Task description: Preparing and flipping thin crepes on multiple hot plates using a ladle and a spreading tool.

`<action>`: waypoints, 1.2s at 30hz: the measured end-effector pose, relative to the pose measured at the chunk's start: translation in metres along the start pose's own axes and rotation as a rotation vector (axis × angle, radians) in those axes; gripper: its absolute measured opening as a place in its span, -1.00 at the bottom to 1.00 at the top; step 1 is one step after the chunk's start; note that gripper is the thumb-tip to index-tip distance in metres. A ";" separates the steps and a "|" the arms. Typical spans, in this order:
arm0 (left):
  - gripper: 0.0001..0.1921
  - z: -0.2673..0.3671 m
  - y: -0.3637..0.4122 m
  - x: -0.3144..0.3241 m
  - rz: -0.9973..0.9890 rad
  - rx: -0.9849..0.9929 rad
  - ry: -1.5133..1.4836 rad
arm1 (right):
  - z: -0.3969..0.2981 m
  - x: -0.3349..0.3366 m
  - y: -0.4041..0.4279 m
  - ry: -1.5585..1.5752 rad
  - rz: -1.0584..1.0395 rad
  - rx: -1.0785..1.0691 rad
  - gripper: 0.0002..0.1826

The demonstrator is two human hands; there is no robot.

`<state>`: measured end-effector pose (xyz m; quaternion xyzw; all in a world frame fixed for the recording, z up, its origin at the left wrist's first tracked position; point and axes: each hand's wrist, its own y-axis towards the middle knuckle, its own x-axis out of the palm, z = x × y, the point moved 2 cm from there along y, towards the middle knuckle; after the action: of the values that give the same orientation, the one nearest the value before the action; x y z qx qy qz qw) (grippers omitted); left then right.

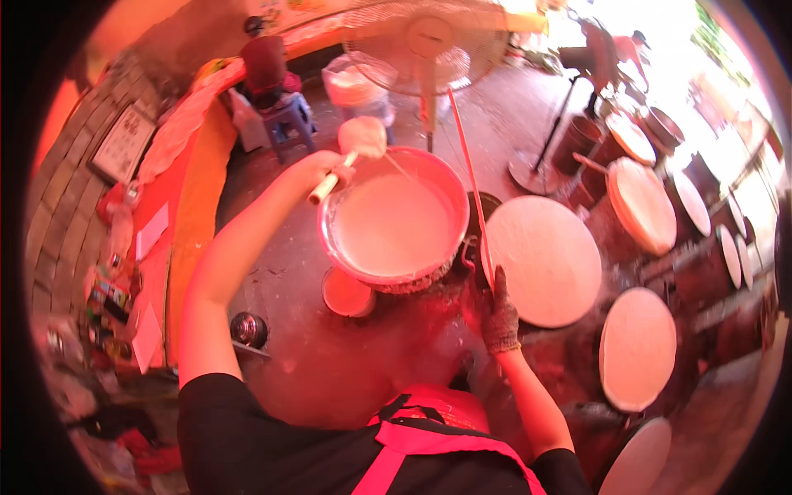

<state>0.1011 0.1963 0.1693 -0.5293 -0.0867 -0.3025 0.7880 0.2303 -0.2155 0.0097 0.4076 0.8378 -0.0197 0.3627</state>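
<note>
My left hand [328,170], bare, grips the pale handle of a ladle [362,137] whose batter-coated bowl is above the far left rim of a large metal basin [463,185]. Pale batter [390,223] fills much of the basin, and a thin strand crosses above it from the ladle side. In a knitted glove, my right hand [500,315] is at the lower end of a long thin stick [473,179], which slants up and away. Beside that hand lies a round pale sheet [541,260] on a round surface.
A small bucket [348,294] stands below the basin. Several round griddles with pale discs [638,349] line the right side. A pedestal fan [427,43] stands beyond the basin, near a blue stool [291,124]. A covered table [179,247] runs along the left. A person [632,52] bends at the far right.
</note>
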 end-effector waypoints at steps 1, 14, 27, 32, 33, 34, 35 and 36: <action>-0.69 -0.016 0.003 -0.005 -0.012 -0.077 -0.020 | 0.013 -0.006 -0.029 -0.011 0.023 0.028 -0.38; -0.77 -0.314 -0.111 0.199 -0.328 -0.846 0.291 | 0.054 -0.143 -0.494 0.221 0.783 0.941 -0.60; -0.78 -0.803 -0.171 0.489 -1.397 0.462 1.557 | 0.017 -0.455 -0.566 -0.726 0.572 1.024 -0.53; -0.68 -0.918 -0.167 0.499 -1.560 0.866 1.663 | 0.091 -0.469 -0.656 0.008 1.162 1.051 -0.52; -0.68 -0.937 -0.162 0.494 -1.563 0.793 1.644 | 0.111 -0.453 -0.676 0.016 1.167 1.064 -0.52; -0.69 -0.955 -0.158 0.491 -1.507 0.567 1.569 | 0.133 -0.435 -0.695 0.489 1.314 1.054 -0.52; -0.69 -0.972 -0.153 0.491 -1.508 0.563 1.572 | 0.154 -0.413 -0.709 0.975 1.424 1.004 -0.52; -0.75 -0.990 -0.146 0.492 -1.420 0.498 1.578 | 0.162 -0.393 -0.713 0.580 1.435 0.907 -0.52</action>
<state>0.2311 -0.9079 0.0878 0.1593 0.0987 -0.9169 0.3524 -0.0118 -1.0071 -0.0517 0.9264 0.3516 -0.0137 -0.1340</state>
